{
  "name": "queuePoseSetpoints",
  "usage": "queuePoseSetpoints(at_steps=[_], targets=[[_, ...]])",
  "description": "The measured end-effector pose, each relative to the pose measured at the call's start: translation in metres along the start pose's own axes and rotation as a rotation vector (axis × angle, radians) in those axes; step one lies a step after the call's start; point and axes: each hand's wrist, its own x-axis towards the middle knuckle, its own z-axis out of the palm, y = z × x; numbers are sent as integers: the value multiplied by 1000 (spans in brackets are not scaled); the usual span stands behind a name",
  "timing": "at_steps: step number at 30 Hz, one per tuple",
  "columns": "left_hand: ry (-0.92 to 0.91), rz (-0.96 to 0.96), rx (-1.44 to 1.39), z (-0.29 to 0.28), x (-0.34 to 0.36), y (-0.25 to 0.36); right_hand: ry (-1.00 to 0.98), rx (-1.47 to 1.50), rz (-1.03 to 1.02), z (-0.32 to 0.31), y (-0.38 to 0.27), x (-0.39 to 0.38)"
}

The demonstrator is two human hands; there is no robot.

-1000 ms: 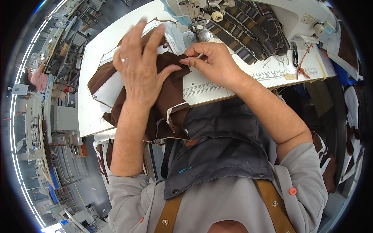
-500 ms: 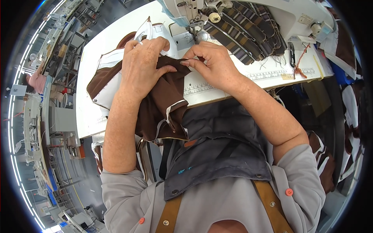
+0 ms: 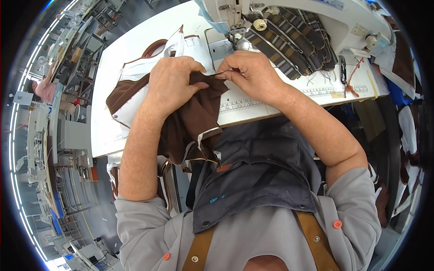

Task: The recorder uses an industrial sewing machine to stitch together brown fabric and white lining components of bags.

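My left hand (image 3: 174,83) lies over a brown and white fabric piece (image 3: 192,119), its thumb and fingers closed on the brown cloth. My right hand (image 3: 253,74) pinches the edge of the same cloth between thumb and fingertips, just to the right. A narrow strip of that edge shows between the two hands. The white part with a zipper (image 3: 180,43) spreads on the table beyond my left hand, while brown folds hang over the table's front edge. Past my hands is the sewing machine's needle area (image 3: 233,39), apart from the cloth I grip.
Striped fabric pieces with zippers (image 3: 289,43) are piled under the machine's arm. A black thread snipper (image 3: 342,70) and orange-red cord (image 3: 351,88) lie to the right. A ruler scale (image 3: 246,104) runs along the white table's (image 3: 108,142) front. Another person (image 3: 44,90) is at far left.
The view has shifted slightly. My left fingers have drawn lower and closer over the cloth, and the fabric has moved a little with them. My right hand keeps its pinch.
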Motion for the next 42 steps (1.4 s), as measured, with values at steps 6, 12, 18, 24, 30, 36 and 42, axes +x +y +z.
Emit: queuePoseSetpoints(at_steps=[6, 12, 18, 24, 30, 36, 42], targets=[[-45, -19, 44, 9, -1, -2, -22, 13, -28, -6, -13, 0], [66, 68, 315, -24, -31, -20, -102, 104, -49, 21, -37, 34], [239, 353, 860, -86, -50, -59, 96, 51, -418, 67, -56, 101], [146, 427, 1145, -93, -43, -81, 84, -68, -529, 99, -41, 132], [254, 395, 921, 46, -5, -63, -279, -363, -515, 66, 45, 77], [298, 254, 719, 94, 24, 15, -301, -484, -589, -11, 75, 28], [169, 191, 328, 78, 33, 44, -243, -623, -654, -41, 82, 7]])
